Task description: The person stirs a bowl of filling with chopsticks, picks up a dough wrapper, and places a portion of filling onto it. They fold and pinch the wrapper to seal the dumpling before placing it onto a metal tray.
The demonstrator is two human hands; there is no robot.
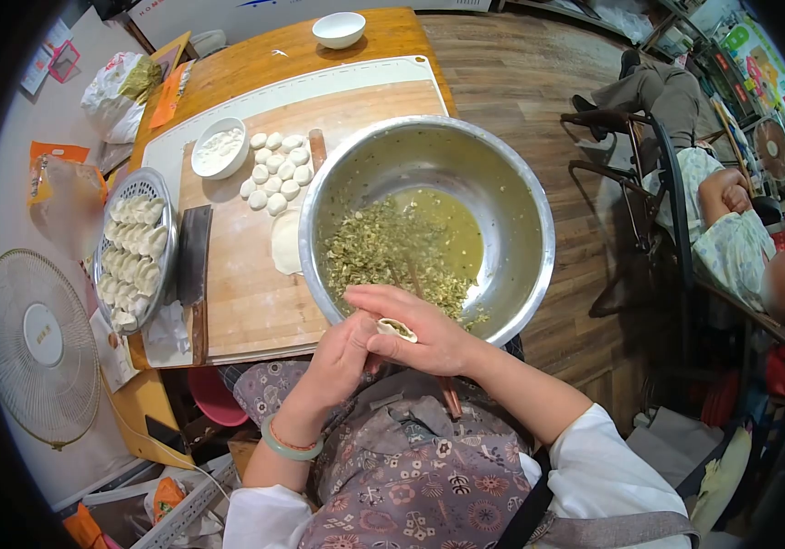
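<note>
Over the near rim of a big steel bowl (519,306), my left hand (345,352) and my right hand (434,331) are pressed together around a dumpling (397,330). Its wrapper is folded, and green filling shows through an opening at the top. Chopped green filling (365,252) lies in the bowl with yellowish liquid at one side. A pair of chopsticks (450,398) passes below my right hand, partly hidden by it. Left of the bowl, a flat round wrapper (286,242) rests on the wooden board (251,316), near several small dough pieces (274,174).
A metal tray (170,247) of finished dumplings stands at the left, beside a dark cleaver (194,254). A white bowl of flour (220,149) and a rolling pin (317,149) are on the board. Another white bowl (338,30) stands farther back. A person (717,210) sits at the right.
</note>
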